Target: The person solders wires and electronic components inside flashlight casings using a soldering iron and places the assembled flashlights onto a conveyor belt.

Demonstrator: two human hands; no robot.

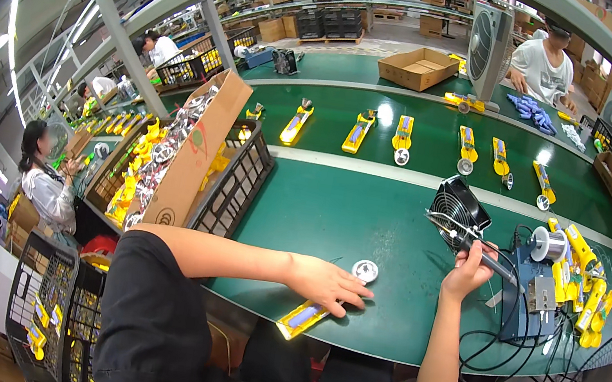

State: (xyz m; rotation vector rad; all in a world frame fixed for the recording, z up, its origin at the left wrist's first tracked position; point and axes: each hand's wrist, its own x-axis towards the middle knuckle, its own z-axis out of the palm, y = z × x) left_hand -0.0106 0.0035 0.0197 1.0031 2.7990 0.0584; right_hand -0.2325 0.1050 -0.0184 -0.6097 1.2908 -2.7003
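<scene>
My left hand (327,283) lies palm down across the upper end of a yellow flashlight housing (300,320), its fingers stretched out and apart. A lilac battery sits in the housing, and the hand hides the upper end. Just beyond my fingertips is a round silver reflector (365,271); whether it is wired to the housing is hidden. My right hand (470,272) is closed around the dark handle of a soldering iron (499,266). The iron's tip points left, in front of a small black fan (461,213).
A solder spool (549,245) and blue soldering station (530,292) stand right, with cables and stacked yellow housings (593,305). Several flashlight units lie along the green belt (425,161). A black crate (235,188) and carton of reflectors (197,151) stand left. A co-worker (543,68) sits across.
</scene>
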